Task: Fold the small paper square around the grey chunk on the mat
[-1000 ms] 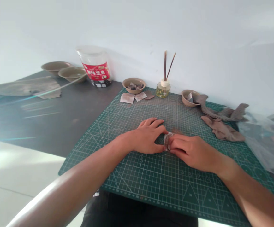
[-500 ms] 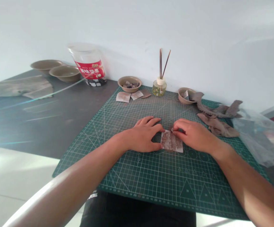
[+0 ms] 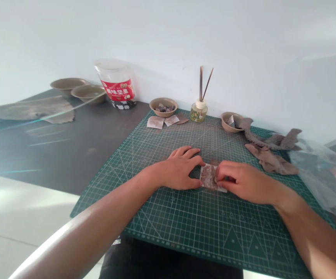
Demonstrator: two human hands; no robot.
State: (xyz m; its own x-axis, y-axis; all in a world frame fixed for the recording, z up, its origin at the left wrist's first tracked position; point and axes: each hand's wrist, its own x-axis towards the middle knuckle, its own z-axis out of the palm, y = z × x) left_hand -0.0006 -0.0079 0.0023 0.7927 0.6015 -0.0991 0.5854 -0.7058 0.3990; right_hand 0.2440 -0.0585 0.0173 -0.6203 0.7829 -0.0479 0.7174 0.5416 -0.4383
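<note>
Left hand [image 3: 182, 170] is spread, thumb and finger on the left edge of the smudged paper [image 3: 208, 176], probably so it can't slide on the green mat [image 3: 185, 221]. Right hand [image 3: 240, 181], over the other end, seemingly pinches a small chip [image 3: 215, 179], mostly hidden.

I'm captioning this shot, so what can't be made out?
Head view:
Most of the piece in the right hand: hidden by its fingers.
Part of the sheet: covered by that hand.
Part of the bag: cut off by the right edge.
Some print on the mat: too small to read.
</note>
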